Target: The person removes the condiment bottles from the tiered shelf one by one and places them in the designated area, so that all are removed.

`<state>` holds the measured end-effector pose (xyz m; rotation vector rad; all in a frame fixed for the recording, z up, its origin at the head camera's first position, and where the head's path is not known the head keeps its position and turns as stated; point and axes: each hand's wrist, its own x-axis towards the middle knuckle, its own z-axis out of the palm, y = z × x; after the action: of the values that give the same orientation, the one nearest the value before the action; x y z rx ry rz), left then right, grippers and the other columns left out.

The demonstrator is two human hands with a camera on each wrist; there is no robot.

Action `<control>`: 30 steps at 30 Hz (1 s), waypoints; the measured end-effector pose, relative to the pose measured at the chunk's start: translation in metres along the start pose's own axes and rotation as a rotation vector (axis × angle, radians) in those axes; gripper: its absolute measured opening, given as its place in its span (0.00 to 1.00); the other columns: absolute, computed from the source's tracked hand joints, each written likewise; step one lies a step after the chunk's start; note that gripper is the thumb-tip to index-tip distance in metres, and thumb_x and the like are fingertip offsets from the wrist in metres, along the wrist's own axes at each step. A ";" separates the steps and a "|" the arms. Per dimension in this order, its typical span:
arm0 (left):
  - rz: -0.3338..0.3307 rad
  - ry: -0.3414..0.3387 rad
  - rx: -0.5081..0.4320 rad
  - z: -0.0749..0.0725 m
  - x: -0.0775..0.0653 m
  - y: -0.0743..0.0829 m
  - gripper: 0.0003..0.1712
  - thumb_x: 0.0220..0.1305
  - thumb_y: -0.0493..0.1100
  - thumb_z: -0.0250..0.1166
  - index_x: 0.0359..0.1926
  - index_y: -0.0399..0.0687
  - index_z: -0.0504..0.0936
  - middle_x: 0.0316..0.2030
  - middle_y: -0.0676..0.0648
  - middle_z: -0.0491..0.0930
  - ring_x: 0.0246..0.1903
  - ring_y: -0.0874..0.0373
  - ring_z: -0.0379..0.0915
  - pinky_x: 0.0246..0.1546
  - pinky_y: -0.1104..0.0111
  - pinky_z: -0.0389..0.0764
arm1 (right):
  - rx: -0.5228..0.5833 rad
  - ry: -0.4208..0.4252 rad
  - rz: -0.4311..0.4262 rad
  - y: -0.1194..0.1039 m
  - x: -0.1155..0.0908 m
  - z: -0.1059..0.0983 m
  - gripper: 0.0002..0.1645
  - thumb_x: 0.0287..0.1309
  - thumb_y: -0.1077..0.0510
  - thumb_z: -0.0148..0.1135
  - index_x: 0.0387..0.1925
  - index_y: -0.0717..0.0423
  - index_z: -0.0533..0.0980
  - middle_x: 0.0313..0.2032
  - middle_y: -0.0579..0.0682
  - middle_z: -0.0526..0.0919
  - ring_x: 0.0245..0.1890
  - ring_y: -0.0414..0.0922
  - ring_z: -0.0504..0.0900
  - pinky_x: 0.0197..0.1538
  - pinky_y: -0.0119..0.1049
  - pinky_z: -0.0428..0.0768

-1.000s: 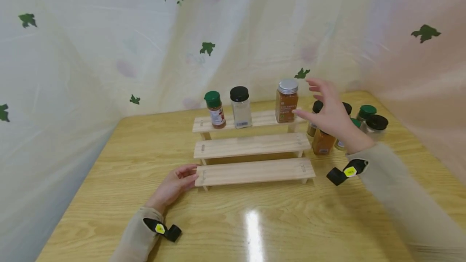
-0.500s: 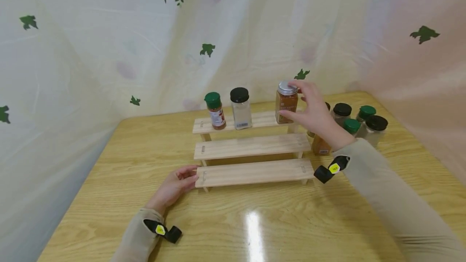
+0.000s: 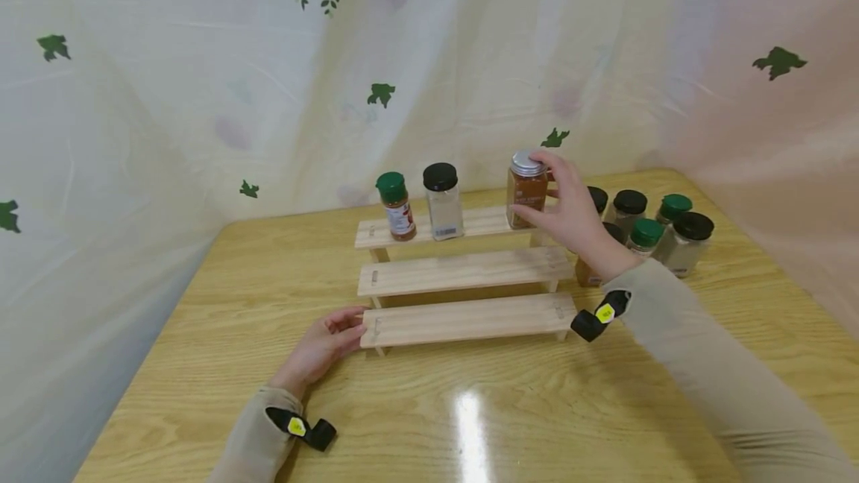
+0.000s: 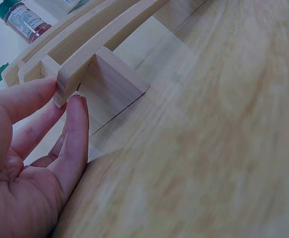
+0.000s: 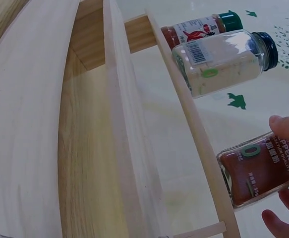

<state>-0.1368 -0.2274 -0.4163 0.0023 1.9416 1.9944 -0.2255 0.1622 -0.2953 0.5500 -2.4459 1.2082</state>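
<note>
On the right end of the top tier of a wooden three-tier rack (image 3: 470, 319) stands a square spice jar (image 3: 526, 192) with a silver lid and red-brown powder. My right hand (image 3: 570, 215) holds this jar, thumb at its front and fingers at the lid and far side; the right wrist view shows the thumb and fingertips on the same jar (image 5: 258, 171). At the rack's lower left corner, my left hand (image 3: 322, 345) pinches the end of the bottom board (image 4: 67, 82) between thumb and fingers. A green-capped spice bottle (image 3: 399, 209) and a black-capped glass jar (image 3: 444, 203) share the top tier.
Several more spice jars, among them a black-capped clear jar (image 3: 684, 244) and a green-capped one (image 3: 646, 235), are grouped on the wooden table (image 3: 282, 267) right of the rack, partly behind the right hand. A patterned cloth (image 3: 201, 95) hangs behind the table.
My right hand has moved left from beside the silver-lidded spice jar and closed its fingers and thumb on it. The left hand stays at the rack's corner.
</note>
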 end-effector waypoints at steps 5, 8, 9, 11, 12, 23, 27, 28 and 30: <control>-0.012 0.012 0.010 0.001 -0.001 0.000 0.21 0.64 0.32 0.58 0.59 0.37 0.71 0.41 0.52 0.74 0.40 0.64 0.75 0.43 0.75 0.80 | -0.003 0.026 0.004 0.003 0.000 0.006 0.45 0.51 0.63 0.69 0.66 0.53 0.55 0.61 0.65 0.59 0.57 0.61 0.65 0.53 0.60 0.74; -0.008 0.010 0.009 0.001 -0.001 0.000 0.20 0.64 0.34 0.59 0.58 0.40 0.72 0.41 0.52 0.74 0.40 0.65 0.75 0.42 0.75 0.79 | -0.003 0.036 0.006 0.002 -0.001 0.008 0.45 0.51 0.64 0.69 0.66 0.53 0.54 0.61 0.66 0.59 0.58 0.60 0.64 0.53 0.59 0.75; -0.003 0.008 0.004 0.001 0.000 -0.001 0.19 0.64 0.34 0.60 0.57 0.42 0.73 0.41 0.53 0.74 0.40 0.65 0.75 0.42 0.75 0.79 | -0.002 0.036 0.010 0.001 -0.001 0.009 0.46 0.51 0.64 0.69 0.66 0.53 0.54 0.61 0.66 0.59 0.58 0.60 0.64 0.53 0.59 0.75; 0.002 0.004 -0.004 0.000 0.000 -0.001 0.18 0.63 0.35 0.61 0.55 0.45 0.74 0.41 0.53 0.74 0.40 0.65 0.75 0.42 0.75 0.79 | 0.000 0.038 0.014 0.000 0.000 0.009 0.46 0.51 0.64 0.69 0.66 0.52 0.53 0.61 0.66 0.59 0.59 0.61 0.64 0.54 0.60 0.74; 0.002 0.001 -0.004 0.000 0.000 -0.001 0.18 0.63 0.35 0.61 0.55 0.45 0.74 0.41 0.53 0.74 0.40 0.65 0.75 0.43 0.75 0.79 | 0.002 0.039 0.018 0.000 0.000 0.010 0.46 0.51 0.64 0.69 0.66 0.52 0.53 0.61 0.66 0.59 0.59 0.61 0.64 0.54 0.60 0.74; 0.002 -0.010 -0.003 0.001 -0.002 0.003 0.23 0.65 0.30 0.56 0.61 0.32 0.68 0.40 0.53 0.73 0.41 0.65 0.74 0.43 0.75 0.79 | 0.045 0.029 0.049 -0.002 -0.003 0.012 0.46 0.54 0.64 0.67 0.68 0.50 0.52 0.62 0.65 0.57 0.60 0.60 0.63 0.53 0.60 0.74; 0.000 -0.010 -0.009 0.002 -0.002 0.004 0.23 0.65 0.31 0.56 0.61 0.32 0.68 0.40 0.53 0.73 0.41 0.65 0.74 0.43 0.75 0.79 | 0.049 0.048 0.050 -0.004 -0.007 0.011 0.45 0.52 0.64 0.68 0.67 0.50 0.54 0.62 0.65 0.58 0.59 0.60 0.64 0.53 0.60 0.74; 0.000 -0.011 -0.008 0.002 -0.002 0.004 0.23 0.65 0.31 0.56 0.61 0.32 0.68 0.41 0.53 0.73 0.41 0.65 0.74 0.43 0.75 0.79 | 0.049 0.055 0.050 -0.004 -0.008 0.011 0.45 0.52 0.63 0.68 0.66 0.50 0.54 0.61 0.65 0.59 0.59 0.60 0.64 0.53 0.60 0.74; 0.002 -0.013 -0.009 0.002 -0.002 0.004 0.23 0.65 0.31 0.56 0.61 0.32 0.68 0.41 0.53 0.73 0.41 0.66 0.74 0.43 0.75 0.79 | 0.045 0.064 0.046 -0.005 -0.009 0.011 0.44 0.52 0.63 0.68 0.66 0.50 0.55 0.61 0.65 0.59 0.59 0.60 0.64 0.52 0.59 0.75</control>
<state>-0.1352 -0.2262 -0.4118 0.0150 1.9252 2.0000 -0.2164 0.1525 -0.3024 0.4621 -2.3951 1.2822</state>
